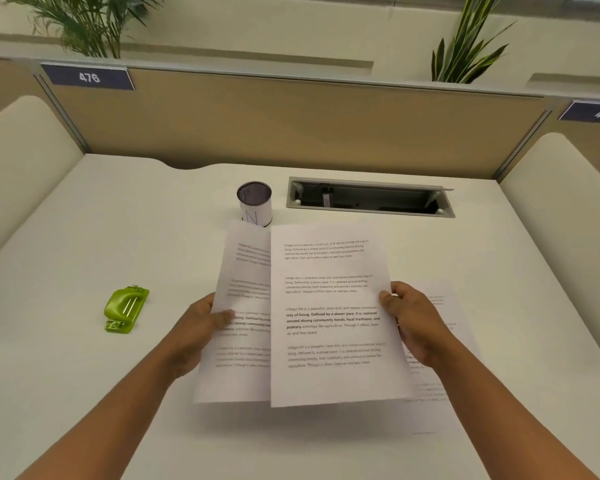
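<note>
White rear sheet (243, 271), pinched at its edge by the left hand (201, 327), and front sheet (333, 313), pinched opposite by the right hand (416, 323), overlap raised off the tabletop (118, 220), apparently being squared for the green tool (126, 308) lying left of the left hand.

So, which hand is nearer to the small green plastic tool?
Left. The left hand grips a printed sheet right of the tool; the right hand grips another sheet farther right.

The front sheet (329, 306) covers part of the blurred rear sheet (239, 271) and the desk sheet (433, 410).
</note>
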Available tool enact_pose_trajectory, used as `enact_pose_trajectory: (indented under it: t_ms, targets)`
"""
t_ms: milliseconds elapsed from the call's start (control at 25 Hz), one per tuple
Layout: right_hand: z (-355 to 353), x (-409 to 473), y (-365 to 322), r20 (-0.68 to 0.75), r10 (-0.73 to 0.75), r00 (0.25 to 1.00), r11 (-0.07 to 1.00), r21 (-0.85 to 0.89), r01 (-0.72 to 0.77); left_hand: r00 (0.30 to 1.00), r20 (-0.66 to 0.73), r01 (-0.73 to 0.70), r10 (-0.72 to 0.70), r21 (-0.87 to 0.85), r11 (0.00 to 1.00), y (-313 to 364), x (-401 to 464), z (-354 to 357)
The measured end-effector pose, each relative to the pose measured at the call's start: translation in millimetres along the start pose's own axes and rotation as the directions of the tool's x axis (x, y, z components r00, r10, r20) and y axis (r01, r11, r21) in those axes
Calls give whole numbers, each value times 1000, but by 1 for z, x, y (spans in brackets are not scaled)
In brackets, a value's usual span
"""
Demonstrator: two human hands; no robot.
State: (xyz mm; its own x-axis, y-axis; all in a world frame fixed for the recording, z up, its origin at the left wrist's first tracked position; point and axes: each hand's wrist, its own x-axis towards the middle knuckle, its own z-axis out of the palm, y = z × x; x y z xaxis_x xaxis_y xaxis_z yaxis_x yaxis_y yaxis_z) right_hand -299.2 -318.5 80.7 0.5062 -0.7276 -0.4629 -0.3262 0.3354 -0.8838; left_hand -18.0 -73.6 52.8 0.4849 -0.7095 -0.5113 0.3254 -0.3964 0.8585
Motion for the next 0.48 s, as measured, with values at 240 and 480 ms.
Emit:
enact_pose_trajectory:
  t_ms: [240,480]
  targets:
    - [21,-1,12,53,41,998,993,104,-47,990,139,57,-40,-117,991,4,-4,32]
    - [34,-5,25,109,31,994,957,285,-61,995,84,66,-51,-188,980,2,-4,44]
